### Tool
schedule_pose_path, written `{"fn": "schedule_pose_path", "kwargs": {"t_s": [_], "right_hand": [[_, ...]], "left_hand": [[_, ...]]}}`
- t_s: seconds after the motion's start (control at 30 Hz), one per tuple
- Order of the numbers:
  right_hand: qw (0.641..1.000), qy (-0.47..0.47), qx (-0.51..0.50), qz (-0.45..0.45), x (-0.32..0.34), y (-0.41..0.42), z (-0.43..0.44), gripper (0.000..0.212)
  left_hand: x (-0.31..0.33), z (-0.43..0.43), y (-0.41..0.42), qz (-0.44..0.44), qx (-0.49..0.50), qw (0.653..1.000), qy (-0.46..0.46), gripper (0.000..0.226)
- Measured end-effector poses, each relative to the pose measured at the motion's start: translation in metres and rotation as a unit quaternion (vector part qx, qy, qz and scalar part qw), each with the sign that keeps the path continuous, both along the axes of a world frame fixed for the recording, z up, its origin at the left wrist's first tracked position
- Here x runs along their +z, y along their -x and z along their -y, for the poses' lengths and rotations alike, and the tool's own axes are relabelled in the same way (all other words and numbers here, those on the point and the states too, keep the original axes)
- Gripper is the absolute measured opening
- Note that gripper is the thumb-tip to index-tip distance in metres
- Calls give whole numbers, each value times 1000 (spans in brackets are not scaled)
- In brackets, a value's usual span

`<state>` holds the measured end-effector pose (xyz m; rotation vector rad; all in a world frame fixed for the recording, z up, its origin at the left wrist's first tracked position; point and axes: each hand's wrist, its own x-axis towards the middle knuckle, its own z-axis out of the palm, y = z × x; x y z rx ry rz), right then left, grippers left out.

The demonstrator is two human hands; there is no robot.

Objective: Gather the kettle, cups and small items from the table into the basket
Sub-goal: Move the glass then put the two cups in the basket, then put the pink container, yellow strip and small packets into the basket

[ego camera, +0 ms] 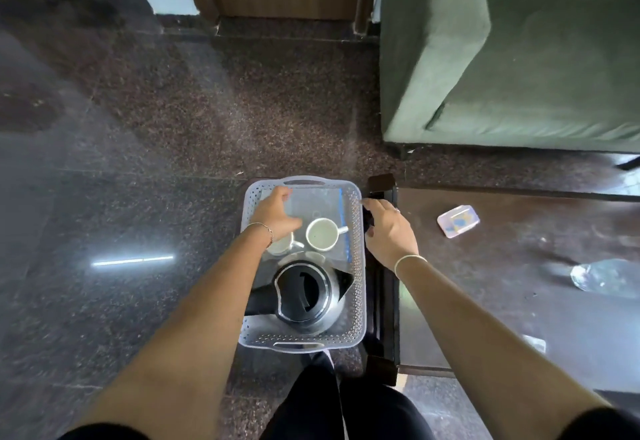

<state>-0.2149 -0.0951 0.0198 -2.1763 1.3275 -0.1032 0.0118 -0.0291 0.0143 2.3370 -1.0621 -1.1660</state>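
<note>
A pale perforated basket point(362, 276) stands on the floor beside the dark table point(485, 301). Inside it, at the near end, a steel kettle point(304, 295) with a black lid stands upright. Beyond the kettle sits a white cup point(322, 234), and a second cup point(281, 247) is partly hidden under my left wrist. A clear zip bag point(318, 202) with a blue strip lies at the far end. My left hand point(277, 212) reaches into the basket, its fingers curled down onto the bag. My right hand point(389, 228) is at the basket's right rim, fingers bent over something dark that I cannot make out.
On the table lie a small pale plastic box point(458, 220), a clear bottle on its side point(606, 278) and a small clear wrapper point(535, 342). A green sofa point(519, 58) stands beyond the table. Polished dark floor stretches to the left.
</note>
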Motion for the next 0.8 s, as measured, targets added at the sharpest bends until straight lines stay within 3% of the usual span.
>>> {"fn": "schedule_pose_path", "kwargs": {"t_s": [0.13, 0.33, 0.57, 0.67, 0.8], "right_hand": [[997, -9, -73, -4, 8, 44, 5, 52], [983, -16, -178, -43, 3, 129, 32, 39], [957, -153, -212, -126, -37, 214, 87, 65], [951, -186, -217, -116, -63, 230, 108, 70], [961, -175, -201, -77, -106, 231, 129, 76]], "left_hand": [[16, 37, 43, 2, -14, 999, 51, 54], [7, 83, 147, -18, -94, 994, 56, 49], [-50, 105, 259, -77, -73, 994, 10, 50], [-76, 109, 293, -89, -64, 994, -4, 67], [-110, 123, 321, -72, -34, 997, -13, 71]]}}
